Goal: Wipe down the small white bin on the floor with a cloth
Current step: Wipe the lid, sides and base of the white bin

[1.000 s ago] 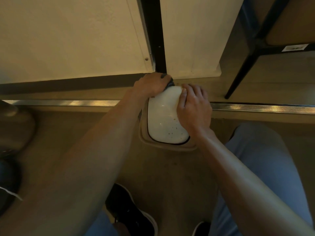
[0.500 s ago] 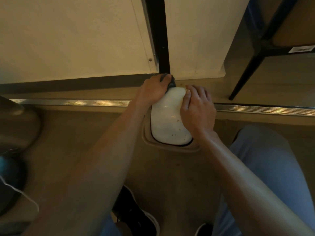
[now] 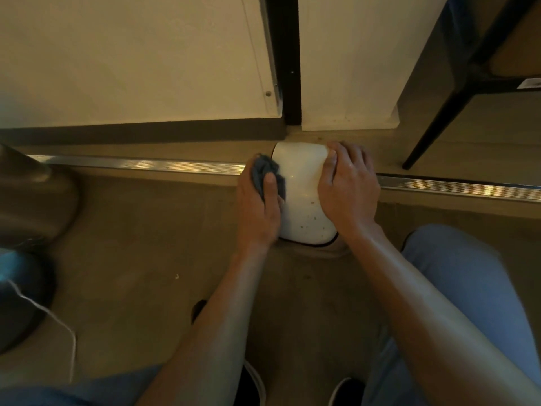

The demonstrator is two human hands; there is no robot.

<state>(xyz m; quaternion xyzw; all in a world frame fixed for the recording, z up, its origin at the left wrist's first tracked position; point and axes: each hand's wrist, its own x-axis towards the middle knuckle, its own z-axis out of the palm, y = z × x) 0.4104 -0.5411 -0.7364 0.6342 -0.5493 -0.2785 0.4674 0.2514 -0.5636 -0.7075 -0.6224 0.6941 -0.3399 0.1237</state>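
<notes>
A person crouched on the floor grips a small white bin between both hands.

Both forearms reach forward past blue-jeaned knees. The left hand (image 3: 257, 209) has its fingers curled shut around a bunched dark cloth (image 3: 268, 178), pressing it to the left side of the bin (image 3: 301, 197); the right hand (image 3: 347, 186) lies flat, fingers spread over the right edge. The bin sits across a metal threshold strip (image 3: 140, 164), below a pale wall (image 3: 131, 54).

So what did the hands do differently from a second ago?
The left hand slid the cloth from the far top edge of the white bin back along its left side, towards the person. The right hand stayed pressed on the bin's right side, and the bin stayed on the floor.
</notes>
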